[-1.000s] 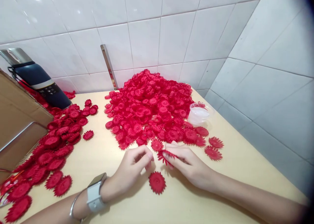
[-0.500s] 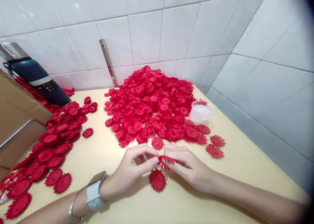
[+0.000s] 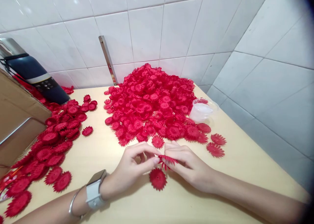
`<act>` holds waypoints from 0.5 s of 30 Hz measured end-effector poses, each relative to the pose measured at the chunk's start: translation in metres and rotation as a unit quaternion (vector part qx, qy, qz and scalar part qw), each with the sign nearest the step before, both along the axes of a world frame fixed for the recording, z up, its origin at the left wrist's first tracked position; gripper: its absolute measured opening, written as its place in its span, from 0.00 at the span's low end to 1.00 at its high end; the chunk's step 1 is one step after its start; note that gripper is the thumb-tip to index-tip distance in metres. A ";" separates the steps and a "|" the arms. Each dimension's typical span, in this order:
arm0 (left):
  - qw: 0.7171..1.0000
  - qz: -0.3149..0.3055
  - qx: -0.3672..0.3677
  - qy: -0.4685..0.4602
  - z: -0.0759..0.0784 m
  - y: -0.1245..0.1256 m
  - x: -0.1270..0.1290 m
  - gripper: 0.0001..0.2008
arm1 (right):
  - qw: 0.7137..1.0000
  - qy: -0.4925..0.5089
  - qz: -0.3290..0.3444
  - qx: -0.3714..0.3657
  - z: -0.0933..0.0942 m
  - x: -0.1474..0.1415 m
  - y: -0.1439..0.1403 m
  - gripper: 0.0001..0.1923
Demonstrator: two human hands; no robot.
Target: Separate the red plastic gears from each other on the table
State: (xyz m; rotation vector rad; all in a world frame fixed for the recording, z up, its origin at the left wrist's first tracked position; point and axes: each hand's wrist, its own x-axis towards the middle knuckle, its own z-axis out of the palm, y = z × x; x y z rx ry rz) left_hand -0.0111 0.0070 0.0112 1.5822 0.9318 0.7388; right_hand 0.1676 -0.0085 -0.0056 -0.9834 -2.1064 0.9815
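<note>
**Thin red flower pinched between two hands**

Head view: the left hand [image 3: 132,168] and the right hand [image 3: 188,166] meet over the pale table [image 3: 245,171], fingertips closed together on one small red flower piece [image 3: 167,160] held just above the surface. It looks light, thin and floppy (paper or fabric, I cannot tell which), with fringed petals that would crease easily, so the safest hold seems the flat centre, taken gently between finger pads. A second flower [image 3: 158,178] lies flat on the table directly below the hands. Behind them rises a big heap of red flowers [image 3: 152,102], with a clear plastic cup [image 3: 202,110] at its right edge. A looser spread of flowers [image 3: 54,142] trails off left, near a dark flask [image 3: 34,76].
</note>
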 end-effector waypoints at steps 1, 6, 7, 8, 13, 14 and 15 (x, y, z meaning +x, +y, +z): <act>1.000 0.000 -0.002 -0.001 0.000 0.000 0.000 0.05 | 1.000 -0.001 0.001 -0.001 0.000 0.000 0.000 0.18; 1.000 0.013 -0.016 -0.011 -0.001 0.001 0.000 0.04 | 1.000 -0.002 0.008 0.018 0.005 -0.001 -0.001 0.17; 1.000 0.019 -0.020 -0.012 -0.001 0.002 0.001 0.04 | 1.000 0.003 0.012 0.026 0.006 0.000 -0.002 0.16; 0.999 0.024 -0.023 -0.011 -0.002 0.002 0.001 0.04 | 0.999 0.012 0.013 0.031 0.007 0.000 -0.002 0.15; 0.999 0.033 -0.028 0.005 -0.002 0.003 0.003 0.04 | 0.998 0.016 -0.062 -0.013 0.008 0.002 -0.003 0.17; 0.999 0.032 -0.031 0.009 -0.002 0.003 0.003 0.04 | 0.997 -0.002 -0.073 -0.024 0.007 0.001 -0.002 0.17; 0.999 0.035 -0.036 0.012 -0.002 0.003 0.003 0.04 | 0.996 -0.024 -0.077 -0.028 0.007 0.000 -0.002 0.15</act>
